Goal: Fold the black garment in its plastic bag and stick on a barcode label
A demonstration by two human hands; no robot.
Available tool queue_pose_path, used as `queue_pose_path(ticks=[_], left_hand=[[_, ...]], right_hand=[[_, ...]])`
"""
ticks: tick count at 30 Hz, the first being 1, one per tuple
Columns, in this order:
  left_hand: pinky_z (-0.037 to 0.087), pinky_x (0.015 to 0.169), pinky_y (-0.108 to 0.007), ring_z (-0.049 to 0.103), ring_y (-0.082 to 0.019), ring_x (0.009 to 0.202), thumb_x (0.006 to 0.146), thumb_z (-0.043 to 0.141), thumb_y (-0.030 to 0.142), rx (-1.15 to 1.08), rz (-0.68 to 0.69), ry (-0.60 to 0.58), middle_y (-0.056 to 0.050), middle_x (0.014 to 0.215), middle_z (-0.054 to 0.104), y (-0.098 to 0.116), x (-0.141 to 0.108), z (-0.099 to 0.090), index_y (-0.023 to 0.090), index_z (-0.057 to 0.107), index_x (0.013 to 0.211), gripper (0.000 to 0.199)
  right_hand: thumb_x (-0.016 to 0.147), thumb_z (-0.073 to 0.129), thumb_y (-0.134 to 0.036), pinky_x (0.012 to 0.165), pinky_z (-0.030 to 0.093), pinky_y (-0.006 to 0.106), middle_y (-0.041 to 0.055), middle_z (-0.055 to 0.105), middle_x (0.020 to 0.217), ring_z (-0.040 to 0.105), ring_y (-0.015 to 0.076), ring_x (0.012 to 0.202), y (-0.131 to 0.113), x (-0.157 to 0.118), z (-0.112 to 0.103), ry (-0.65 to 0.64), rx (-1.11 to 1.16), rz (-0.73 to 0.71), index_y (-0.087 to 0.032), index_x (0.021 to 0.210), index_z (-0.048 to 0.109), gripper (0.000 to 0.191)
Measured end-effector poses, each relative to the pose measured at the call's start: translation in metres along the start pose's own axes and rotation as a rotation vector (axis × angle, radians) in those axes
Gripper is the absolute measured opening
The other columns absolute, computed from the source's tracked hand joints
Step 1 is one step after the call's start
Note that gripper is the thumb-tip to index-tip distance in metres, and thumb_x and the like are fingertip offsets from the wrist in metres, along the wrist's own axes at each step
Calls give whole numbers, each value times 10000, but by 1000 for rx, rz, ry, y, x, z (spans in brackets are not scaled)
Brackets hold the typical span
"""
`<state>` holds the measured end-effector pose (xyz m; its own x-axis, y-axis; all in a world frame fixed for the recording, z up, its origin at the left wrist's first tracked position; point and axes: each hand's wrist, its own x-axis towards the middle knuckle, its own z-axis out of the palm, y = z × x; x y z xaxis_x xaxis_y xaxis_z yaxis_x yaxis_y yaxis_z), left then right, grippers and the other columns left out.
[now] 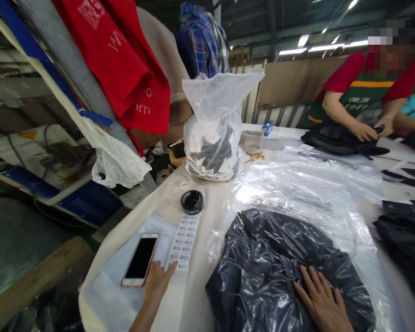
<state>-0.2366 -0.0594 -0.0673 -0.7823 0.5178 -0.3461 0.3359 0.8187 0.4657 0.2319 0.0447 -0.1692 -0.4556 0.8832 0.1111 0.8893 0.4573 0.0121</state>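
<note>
My left hand [157, 279] rests on the table between a white phone [140, 260] and a sheet of small printed labels [184, 242]. Its thumb and fingers are apart, with one fingertip at the lower corner of the label sheet; nothing shows in its grasp. Under the phone lies a pale blue-white sheet [107, 288]. My right hand [323, 299] lies flat, fingers spread, on a black garment [263, 272] inside a clear plastic bag. The bag's loose clear end [307, 184] stretches away across the table.
A black tape roll [192, 202] lies beyond the labels. Behind it stands a white plastic bag [212, 147] of dark items, near yellow-handled scissors [257, 157]. Across the table, a person in a green apron [358, 99] handles black fabric [342, 138]. Red cloth [138, 87] hangs at left.
</note>
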Motion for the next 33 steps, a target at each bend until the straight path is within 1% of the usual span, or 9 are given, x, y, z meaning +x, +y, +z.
queue_pose_path(ticks=[5, 7, 9, 11, 14, 18, 21, 28, 33], left_hand=[[438, 792, -460, 600, -377, 895, 526, 641, 538, -146, -111, -107, -171, 837, 641, -18, 4, 0, 83, 529, 901, 600], [444, 760, -455, 605, -372, 854, 489, 663, 520, -264, -122, -185, -145, 778, 648, -17, 1, -1, 101, 553, 830, 552], [462, 729, -419, 621, -327, 798, 487, 665, 468, -433, -111, -317, -118, 747, 667, -15, -3, -5, 109, 588, 787, 474], [477, 716, -375, 633, -275, 768, 498, 665, 421, -611, -92, -448, -94, 757, 688, -13, -6, -9, 110, 627, 801, 435], [477, 698, -339, 632, -233, 727, 486, 704, 389, -797, -82, -561, -75, 752, 700, -9, -8, -15, 112, 663, 834, 447], [471, 710, -323, 619, -212, 714, 493, 738, 359, -911, -74, -620, -44, 734, 694, 0, -7, -22, 124, 687, 855, 435], [460, 741, -296, 605, -202, 761, 544, 703, 308, -899, -13, -586, -8, 736, 686, 7, -3, -27, 142, 698, 842, 341], [457, 787, -297, 603, -235, 846, 604, 637, 292, -803, 117, -611, 3, 770, 678, 14, 10, -25, 148, 701, 865, 306], [458, 814, -301, 598, -227, 853, 620, 605, 249, -810, 140, -664, 10, 778, 670, 17, 18, -22, 157, 701, 876, 288]], right_hand=[[667, 378, -314, 889, 358, 629, 48, 526, 1325, 405, 342, 1247, 16, 18, -20, -276, 16, 79, -353, 1014, 686, 466], [684, 372, -389, 872, 378, 626, 122, 585, 1238, 470, 363, 1179, 1, 37, -47, -201, 10, 178, -274, 991, 695, 461], [760, 333, -484, 935, 370, 575, 192, 584, 1204, 488, 354, 1157, -35, 61, -80, 62, 30, 231, -152, 1044, 659, 545], [842, 321, -490, 934, 419, 475, 143, 624, 1142, 550, 285, 1082, -89, 85, -110, 210, 213, 135, -167, 1093, 620, 507], [883, 422, -398, 912, 464, 381, 88, 653, 1083, 584, 221, 1032, -185, 112, -134, 272, 518, -38, -213, 1095, 612, 340], [859, 471, -236, 941, 469, 366, 71, 631, 1151, 553, 204, 1106, -292, 126, -128, 145, 736, -259, -226, 1128, 596, 297], [824, 490, -195, 1000, 426, 441, 55, 620, 1187, 521, 228, 1164, -334, 127, -107, 49, 766, -268, -249, 1149, 591, 345], [780, 553, -251, 931, 501, 378, 58, 661, 1120, 598, 221, 1070, -346, 130, -62, -49, 1059, -4, -266, 1079, 657, 317], [784, 565, -384, 945, 482, 402, 59, 682, 1065, 610, 229, 1037, -348, 134, -67, -136, 1296, 188, -275, 1004, 700, 281]])
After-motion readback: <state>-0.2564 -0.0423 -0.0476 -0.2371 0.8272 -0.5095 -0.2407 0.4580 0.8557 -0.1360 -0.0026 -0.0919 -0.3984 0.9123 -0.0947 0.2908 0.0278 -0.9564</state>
